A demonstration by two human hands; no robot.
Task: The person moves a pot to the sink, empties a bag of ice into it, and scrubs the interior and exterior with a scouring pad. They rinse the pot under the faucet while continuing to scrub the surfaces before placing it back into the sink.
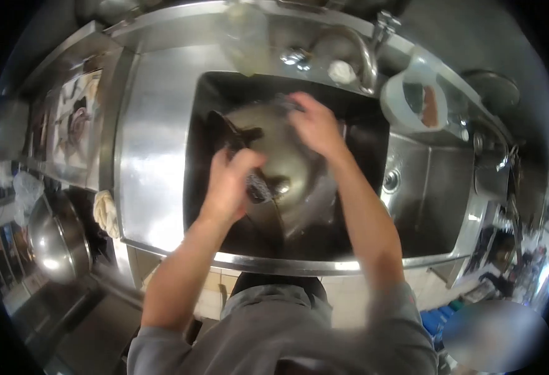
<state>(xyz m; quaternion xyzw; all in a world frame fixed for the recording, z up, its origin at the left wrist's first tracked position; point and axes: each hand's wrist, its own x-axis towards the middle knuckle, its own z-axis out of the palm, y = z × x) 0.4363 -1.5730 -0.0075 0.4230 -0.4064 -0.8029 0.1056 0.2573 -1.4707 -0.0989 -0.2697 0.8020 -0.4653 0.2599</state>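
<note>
My left hand (229, 181) is closed around a dark, thin-edged piece (224, 128) that stands tilted in the sink; its kind is not plain. A black, rough-textured part (259, 187) shows below my left fingers. Beside it, a large round metal vessel or lid (287, 159) lies in the deep sink (368, 162), with a small shiny round spot low on its surface. My right hand (315, 124) is at the far right edge of this round metal thing, blurred by motion. Whether its fingers hold anything cannot be made out.
A second basin (434, 187) with a drain adjoins on the right. Behind stand a curved faucet (368, 65), a white crumpled lump (342, 72) and a pale plastic container (406, 103). A steel counter (152, 144) lies left; a cloth (105, 214) hangs at its edge.
</note>
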